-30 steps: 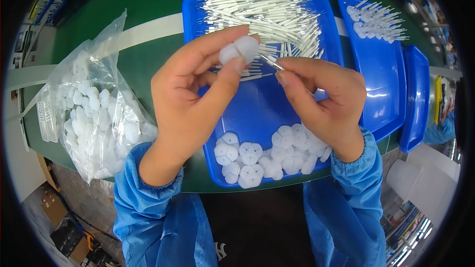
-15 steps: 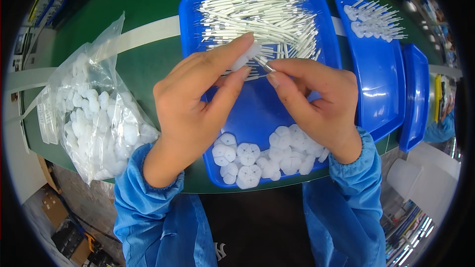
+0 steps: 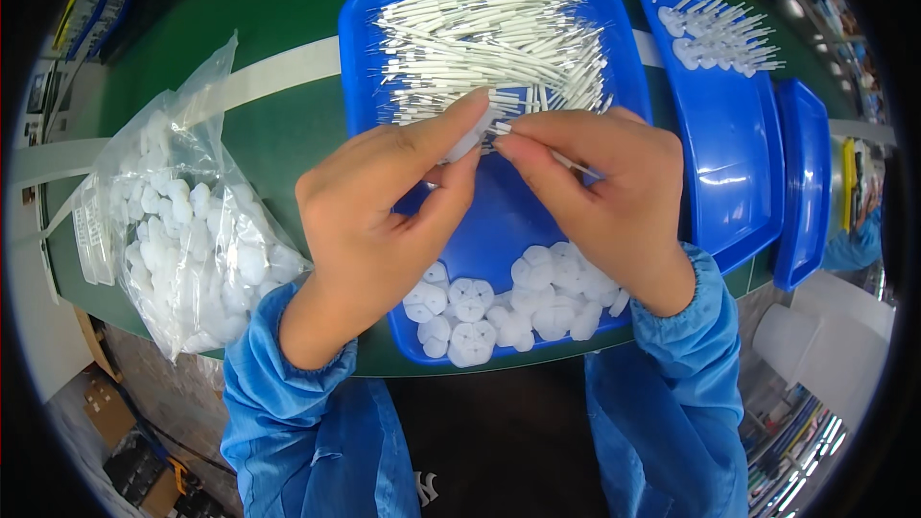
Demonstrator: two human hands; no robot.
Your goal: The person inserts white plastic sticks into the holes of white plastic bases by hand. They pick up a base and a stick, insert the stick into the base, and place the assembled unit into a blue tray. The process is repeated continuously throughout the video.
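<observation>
My left hand [image 3: 369, 187] pinches a translucent white scalloped plastic disc [image 3: 466, 142] between thumb and forefinger, above the large blue tray [image 3: 484, 225]. Close beside it, my right hand [image 3: 614, 192] is closed on a thin white stick [image 3: 579, 169], its pale end showing at the fingertips and its tail slanting back under the hand. The stick's end is at or very near the disc; whether they touch I cannot tell. Behind my hands, a heap of similar white sticks [image 3: 489, 38] with thin metallic ends fills the tray's far half. Loose scalloped discs [image 3: 472, 297] lie along its near edge.
On the left, a clear plastic bag [image 3: 197, 240] of white discs lies on the green table [image 3: 278, 125]. To the right, a second blue tray [image 3: 734, 182] carries several discs with sticks standing in them [image 3: 715, 43]. Beyond it is a narrower blue tray [image 3: 808, 182].
My right fingertips have shifted left, closer to the disc, and the stick now slants back toward my palm. The disc has tilted more edge-on in my left hand.
</observation>
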